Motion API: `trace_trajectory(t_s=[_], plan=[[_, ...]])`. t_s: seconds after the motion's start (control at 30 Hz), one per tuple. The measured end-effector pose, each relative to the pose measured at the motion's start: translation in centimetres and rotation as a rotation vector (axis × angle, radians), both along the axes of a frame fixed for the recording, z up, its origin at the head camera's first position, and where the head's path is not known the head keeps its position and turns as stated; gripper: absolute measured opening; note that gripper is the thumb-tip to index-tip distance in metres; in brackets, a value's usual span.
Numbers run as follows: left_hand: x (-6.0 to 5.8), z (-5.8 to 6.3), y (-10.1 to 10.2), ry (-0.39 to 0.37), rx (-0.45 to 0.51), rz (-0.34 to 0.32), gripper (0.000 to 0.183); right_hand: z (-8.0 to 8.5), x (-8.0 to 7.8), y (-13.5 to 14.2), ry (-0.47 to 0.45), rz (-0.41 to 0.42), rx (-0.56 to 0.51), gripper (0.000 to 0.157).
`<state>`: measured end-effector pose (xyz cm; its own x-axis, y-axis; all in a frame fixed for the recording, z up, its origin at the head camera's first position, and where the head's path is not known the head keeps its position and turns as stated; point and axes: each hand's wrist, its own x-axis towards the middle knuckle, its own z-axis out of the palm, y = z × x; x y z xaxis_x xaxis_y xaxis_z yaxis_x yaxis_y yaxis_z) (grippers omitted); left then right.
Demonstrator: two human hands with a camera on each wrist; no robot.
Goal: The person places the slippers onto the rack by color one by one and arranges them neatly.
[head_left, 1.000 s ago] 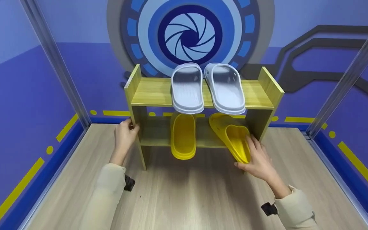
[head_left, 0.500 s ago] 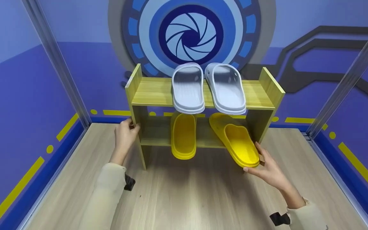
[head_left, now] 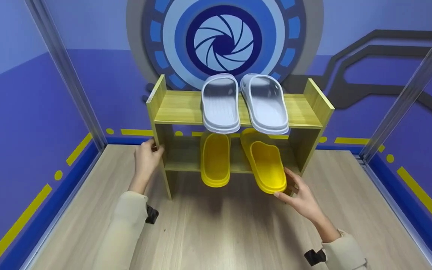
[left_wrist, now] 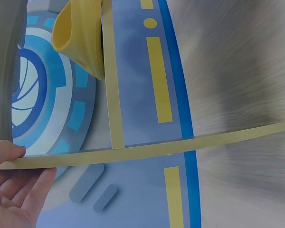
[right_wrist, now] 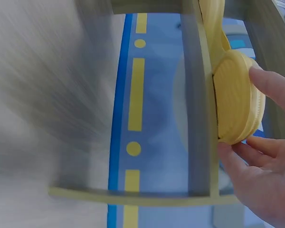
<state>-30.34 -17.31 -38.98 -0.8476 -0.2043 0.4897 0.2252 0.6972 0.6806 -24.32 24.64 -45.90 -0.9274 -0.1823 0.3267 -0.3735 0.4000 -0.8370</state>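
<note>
A small wooden shoe rack (head_left: 182,107) stands at the back. My left hand (head_left: 146,163) grips its left side panel (left_wrist: 133,153), thumb on the inner side and fingers on the outer. On the lower shelf, the right yellow clog (head_left: 269,170) points its toe to the back, slightly askew, its heel jutting past the front edge. My right hand (head_left: 305,200) holds that heel between thumb and fingers, as the right wrist view shows on the clog's heel (right_wrist: 232,97). Beside it sits the left yellow clog (head_left: 216,161), straighter, also overhanging the shelf.
Two pale grey clogs, one left (head_left: 221,107) and one right (head_left: 268,105), rest on the rack's top shelf. The wood-grain tabletop (head_left: 216,232) extends in front. Blue walls (head_left: 99,93) with metal corner posts (head_left: 66,71) enclose the table.
The right yellow clog first swung its heel rightward, then came back left and turned straighter, toe shifting left, with my right hand moving along. My left hand stays on the side panel.
</note>
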Motion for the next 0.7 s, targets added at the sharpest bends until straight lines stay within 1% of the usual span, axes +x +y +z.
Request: trace_trajectory(t_s=[0.23,0.33,0.4,0.47,0.57,0.7], plan=[[-0.1,0.0,0.0,-0.002,0.004,-0.001,0.015,-0.9,-0.2,-2.3,0.064,-0.015,-0.171,0.067],[-0.1,-0.1,0.0,0.008,0.004,-0.002,0.015,-0.3,0.3,-3.5,0.083,-0.047,-0.182,0.064],[-0.1,-0.1,0.0,0.016,-0.001,-0.002,0.015,-0.4,0.3,-3.9,0.093,-0.066,-0.192,0.063],[0.0,-0.1,0.0,0.022,-0.003,-0.003,0.015,-0.5,0.3,-4.2,0.108,-0.079,-0.198,0.062],[0.0,-0.1,0.0,0.013,0.002,-0.005,0.016,-1.8,-0.5,-4.1,0.147,-0.09,-0.222,0.062],[0.0,-0.1,-0.1,0.003,0.002,-0.004,0.016,-1.8,-0.6,-4.3,0.149,-0.094,-0.223,0.062]])
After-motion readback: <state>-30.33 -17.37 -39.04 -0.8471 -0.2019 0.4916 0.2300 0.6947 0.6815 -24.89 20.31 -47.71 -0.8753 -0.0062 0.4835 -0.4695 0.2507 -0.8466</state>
